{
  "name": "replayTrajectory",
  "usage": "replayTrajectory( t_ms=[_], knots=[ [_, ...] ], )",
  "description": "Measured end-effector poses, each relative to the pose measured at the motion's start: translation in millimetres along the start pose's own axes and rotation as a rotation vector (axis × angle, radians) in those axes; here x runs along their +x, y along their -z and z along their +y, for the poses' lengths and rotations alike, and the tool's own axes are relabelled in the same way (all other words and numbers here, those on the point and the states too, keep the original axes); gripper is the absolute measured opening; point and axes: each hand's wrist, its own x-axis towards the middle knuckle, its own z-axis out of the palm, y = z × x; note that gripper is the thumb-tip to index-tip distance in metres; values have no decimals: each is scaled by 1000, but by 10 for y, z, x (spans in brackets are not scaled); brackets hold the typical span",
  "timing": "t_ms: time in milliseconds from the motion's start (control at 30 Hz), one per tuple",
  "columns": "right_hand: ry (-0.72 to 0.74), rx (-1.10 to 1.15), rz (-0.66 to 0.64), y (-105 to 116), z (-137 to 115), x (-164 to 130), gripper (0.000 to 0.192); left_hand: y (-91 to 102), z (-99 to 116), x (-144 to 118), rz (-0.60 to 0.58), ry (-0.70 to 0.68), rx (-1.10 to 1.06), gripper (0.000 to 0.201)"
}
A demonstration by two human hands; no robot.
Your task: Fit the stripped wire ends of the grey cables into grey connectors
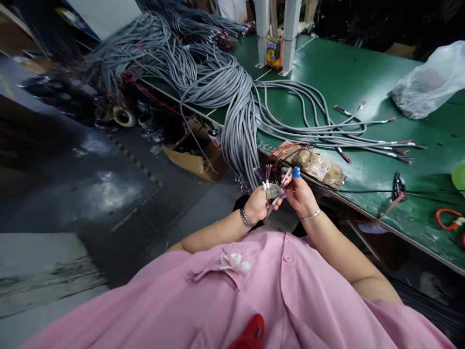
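Observation:
In front of my body, my left hand [257, 203] is closed around several grey cables [271, 209]. Their stripped ends fan out into thin coloured wires [268, 172], with white bands below them. A worn grey wrap [274, 193] covers one of its fingers. My right hand [303, 196] is right beside it, fingers closed at the wire ends, a blue cover [297, 172] on one fingertip. Something small and pale pink [286, 177] shows at those fingers; its kind is unclear. Behind both hands, a thick bundle of grey cables [238, 111] hangs over the bench edge.
On the green bench [337, 63] lie loose cable ends [385, 145], a tape-covered block [316, 165], a clear plastic bag [428, 82] and an orange-handled tool [448, 219]. White posts [290, 34] rise from it. An open cardboard box [196, 155] stands below, left.

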Motion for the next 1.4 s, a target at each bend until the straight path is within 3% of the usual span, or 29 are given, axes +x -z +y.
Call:
replayTrajectory(
  t_ms=[167, 400, 633, 933, 1200, 1400],
  knots=[
    [-22, 34, -9, -4, 6, -42, 41, 8, -11, -15, 14, -16, 12, 29],
    [-109, 31, -159, 70, -77, -190, 54, -4, -43, -175, 28, -79, 57, 33],
    [4, -30, -61, 0, -147, -251, 30, -79, -32, -208, 108, -151, 39, 31],
    [-5, -73, -121, 13, -64, -139, 37, -96, -63, -127, 115, -189, 1, 27],
    [-4, 20, 26, -34, -8, -79, 33, -87, -107, -91, 136, -181, 0, 28],
    [-76, -35, -106, -16, -78, -206, 47, -63, -94, -144, 131, -175, 17, 33]
  ],
)
